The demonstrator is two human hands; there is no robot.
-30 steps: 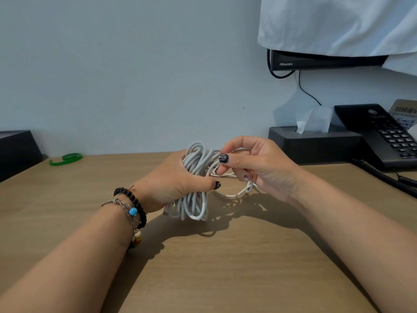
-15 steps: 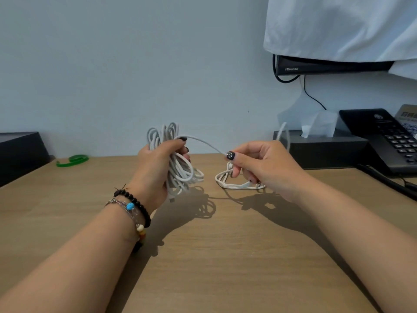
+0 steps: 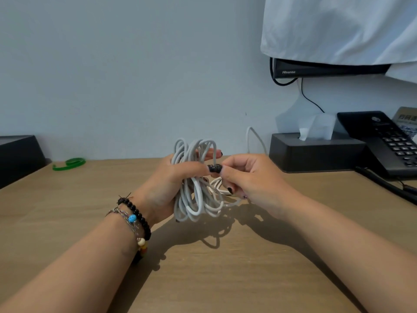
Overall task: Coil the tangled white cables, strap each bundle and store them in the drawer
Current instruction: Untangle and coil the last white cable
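My left hand (image 3: 167, 184) grips a coil of white cable (image 3: 194, 199) upright above the wooden desk (image 3: 203, 267), thumb pressed across the loops. My right hand (image 3: 250, 177) pinches the loose strand right beside the left thumb. A loop of that strand (image 3: 253, 138) arcs up behind the right hand. A second small white cable bundle (image 3: 217, 185) lies on the desk behind the hands, partly hidden. A green strap (image 3: 70, 163) lies at the back left of the desk by the wall. No drawer is in view.
A black tissue box (image 3: 316, 152) and a black desk phone (image 3: 388, 143) with its cord stand at the back right. A black box (image 3: 18, 157) sits at the far left edge. Above right hangs a screen (image 3: 327, 68) draped in white cloth.
My hands were apart with a strand stretched between them; now the right hand has come back to the coil, laying the strand onto it. The coil sits a little lower.
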